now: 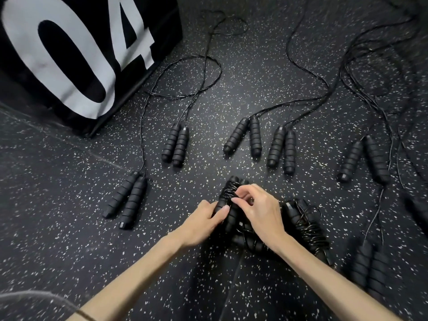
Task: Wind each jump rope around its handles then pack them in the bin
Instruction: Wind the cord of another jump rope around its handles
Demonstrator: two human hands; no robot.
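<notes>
Fingers of the left hand (203, 220) curl around a pair of ribbed black foam handles (228, 205), gripping the bundle from the left, while the right hand (259, 208) pinches the black cord (231, 189) coiled about the handles' upper end between thumb and fingertips. Both hands meet over this jump rope just above the speckled black rubber floor (69, 193). Just right of the right wrist lies an already wound jump rope (308, 228), its cord looped round its handles; more dark handles sit under the hands, though how many I cannot tell. At the near right edge another handle pair (370, 267) rests, blurred. Farther out, five unwound ropes lie with handles side by side: one pair at left (127, 200), one nearer the box (176, 147), two in the middle (245, 137) (282, 150), and one at right (363, 159). Their cords trail away across the floor. Farthest left stands a black box marked "04" (76, 54).
</notes>
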